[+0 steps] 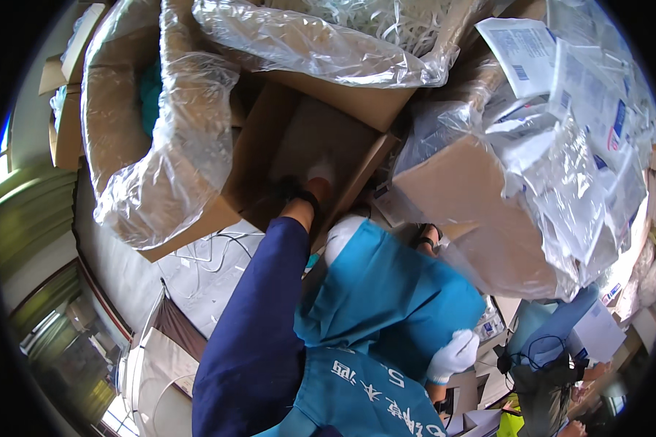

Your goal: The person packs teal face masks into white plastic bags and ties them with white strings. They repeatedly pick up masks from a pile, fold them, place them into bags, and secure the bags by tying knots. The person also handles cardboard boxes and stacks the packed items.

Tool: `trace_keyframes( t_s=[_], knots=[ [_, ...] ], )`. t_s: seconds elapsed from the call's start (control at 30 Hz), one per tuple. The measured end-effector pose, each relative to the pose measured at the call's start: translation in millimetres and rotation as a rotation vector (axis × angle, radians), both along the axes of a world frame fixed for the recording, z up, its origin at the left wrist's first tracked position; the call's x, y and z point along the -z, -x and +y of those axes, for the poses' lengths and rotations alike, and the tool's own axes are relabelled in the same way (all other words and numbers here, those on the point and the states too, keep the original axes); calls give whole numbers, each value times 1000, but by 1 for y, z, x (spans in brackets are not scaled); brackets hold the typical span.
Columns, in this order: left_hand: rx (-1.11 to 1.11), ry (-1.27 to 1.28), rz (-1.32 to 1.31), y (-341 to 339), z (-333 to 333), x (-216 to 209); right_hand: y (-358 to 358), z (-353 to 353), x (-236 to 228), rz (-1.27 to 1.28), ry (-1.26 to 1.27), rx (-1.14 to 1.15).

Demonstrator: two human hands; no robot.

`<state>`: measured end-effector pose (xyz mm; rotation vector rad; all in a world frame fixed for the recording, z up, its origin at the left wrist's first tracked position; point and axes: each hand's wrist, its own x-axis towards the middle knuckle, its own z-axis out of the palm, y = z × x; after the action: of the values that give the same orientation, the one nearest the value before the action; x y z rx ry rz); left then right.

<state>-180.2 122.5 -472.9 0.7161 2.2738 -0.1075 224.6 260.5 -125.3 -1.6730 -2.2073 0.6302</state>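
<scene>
A long dark blue sleeve leads up to my left hand [319,175], which reaches down into an open cardboard box [390,149]. A black band circles that wrist. The hand is dim and blurred, with something white at its far end, and its fingers cannot be made out. My right hand [454,354], in a white knit glove, rests beside the teal apron [393,291] over my lap. Its fingers look curled in, and no object shows in them. A pale rounded shape [341,239] pokes out at the apron's far edge; I cannot tell what it is.
A plastic-lined carton [164,153] stands at the left. Shredded white filler [401,22] fills another at the back. On the right, a carton [459,186] is heaped with clear and white packets [590,138]. A sandalled foot [431,234] and loose cables [215,247] lie below.
</scene>
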Motion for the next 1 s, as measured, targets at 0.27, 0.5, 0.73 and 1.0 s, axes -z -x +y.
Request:
trace_keyframes(
  t_s=[0.27,0.5,0.73,1.0],
  knots=[
    [170,105,323,12,9,94,7,22,-5,-182,-36,-202],
    [-256,-36,193,9,6,-9,6,10,-1,40,23,-26],
    [-692,-688,317,-39,-16,-136,-4,8,-1,181,-4,-77],
    [-131,-1168,641,-29,-2,-374,-14,7,8,283,-58,-125]
  ],
)
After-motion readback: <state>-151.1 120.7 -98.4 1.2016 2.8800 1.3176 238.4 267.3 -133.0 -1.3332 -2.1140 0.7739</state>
